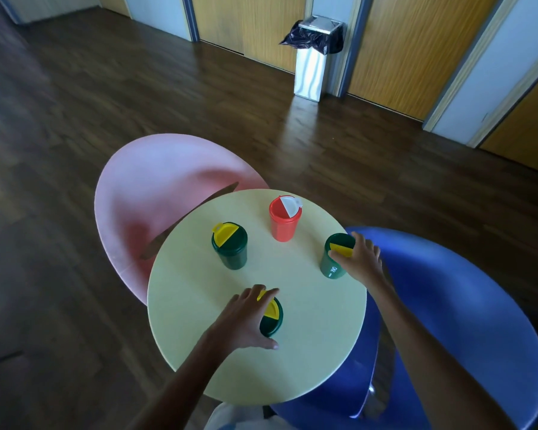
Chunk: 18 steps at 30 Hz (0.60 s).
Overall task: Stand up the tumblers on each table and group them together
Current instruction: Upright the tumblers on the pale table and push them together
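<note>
Several tumblers stand upright and spread apart on a round pale yellow table (199, 305). A red tumbler (283, 223) with a white lid flap is at the far side. A green tumbler (230, 248) with a yellow flap stands to the left. My left hand (246, 321) grips the top of the near green tumbler (272, 321). My right hand (361, 259) holds the lid of the right green tumbler (333, 262) near the table's right edge.
A pink chair (156, 193) sits behind the table on the left and a blue chair (463, 305) on the right. A metal bin (314, 60) with a dark bag stands by wooden doors across the dark wood floor.
</note>
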{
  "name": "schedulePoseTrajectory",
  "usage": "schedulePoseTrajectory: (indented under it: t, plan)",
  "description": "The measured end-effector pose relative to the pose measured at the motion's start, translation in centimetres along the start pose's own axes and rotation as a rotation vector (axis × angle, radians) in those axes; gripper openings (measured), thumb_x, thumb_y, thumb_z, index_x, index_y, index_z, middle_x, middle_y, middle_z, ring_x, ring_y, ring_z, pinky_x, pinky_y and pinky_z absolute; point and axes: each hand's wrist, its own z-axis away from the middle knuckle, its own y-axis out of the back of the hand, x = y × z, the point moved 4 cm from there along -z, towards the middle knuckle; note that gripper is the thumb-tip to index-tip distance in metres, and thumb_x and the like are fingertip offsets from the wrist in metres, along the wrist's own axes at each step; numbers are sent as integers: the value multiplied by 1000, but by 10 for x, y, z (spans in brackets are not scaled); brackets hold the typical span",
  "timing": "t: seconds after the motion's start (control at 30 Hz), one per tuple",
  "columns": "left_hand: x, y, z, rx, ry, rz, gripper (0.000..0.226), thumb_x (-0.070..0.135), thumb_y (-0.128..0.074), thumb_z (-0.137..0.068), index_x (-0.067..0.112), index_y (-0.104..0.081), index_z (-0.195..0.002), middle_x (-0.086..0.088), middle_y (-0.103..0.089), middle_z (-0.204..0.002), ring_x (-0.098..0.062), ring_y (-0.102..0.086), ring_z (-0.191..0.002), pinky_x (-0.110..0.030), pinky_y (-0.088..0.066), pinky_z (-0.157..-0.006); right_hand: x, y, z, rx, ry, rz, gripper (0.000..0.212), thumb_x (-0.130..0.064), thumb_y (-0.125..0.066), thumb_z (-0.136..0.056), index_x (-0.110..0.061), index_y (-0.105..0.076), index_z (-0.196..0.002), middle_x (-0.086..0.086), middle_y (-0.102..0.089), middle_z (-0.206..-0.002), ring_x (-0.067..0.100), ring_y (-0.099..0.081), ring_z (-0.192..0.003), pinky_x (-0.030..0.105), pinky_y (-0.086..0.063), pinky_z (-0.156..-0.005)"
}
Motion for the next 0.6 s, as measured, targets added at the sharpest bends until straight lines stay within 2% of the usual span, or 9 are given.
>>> schedulePoseTrajectory:
  t: [0.07,0.17,0.33,0.6]
  plan:
    - [-3,1,-1,-19,-16,-16,103,48,-76,-64,28,-16,-146,1,-27,-146,-21,-31,-133,-38,-35,-106,1,-8,-2,-25,20,69,90,-52,-70,-73,-15,-27,-143,16,-34,-141,38,-30,-131,48,-35,-100]
    - [-7,1,-3,-25,-47,-18,99,40,-76,-66,27,-18,-146,1,-32,-142,-20,-35,-129,-36,-40,-102,0,-13,-4,23,8,120,93,-54,-72,-69,-15,-27,-141,16,-35,-138,38,-33,-128,47,-40,-95]
    - [-10,2,-7,41,-40,36,95,42,-73,-61,26,-27,-142,0,-41,-131,-21,-42,-120,-34,-44,-96,-2,-19,-10,-8,-29,145,98,-52,-75,-69,-18,-21,-143,16,-32,-139,38,-36,-127,48,-44,-94]
    - [-21,16,-26,96,25,133,95,46,-74,-58,27,-30,-140,0,-43,-130,-21,-43,-120,-35,-44,-95,-9,-22,-11,6,-18,137,90,-42,-77,-69,-20,-27,-140,14,-35,-134,36,-39,-124,48,-47,-88]
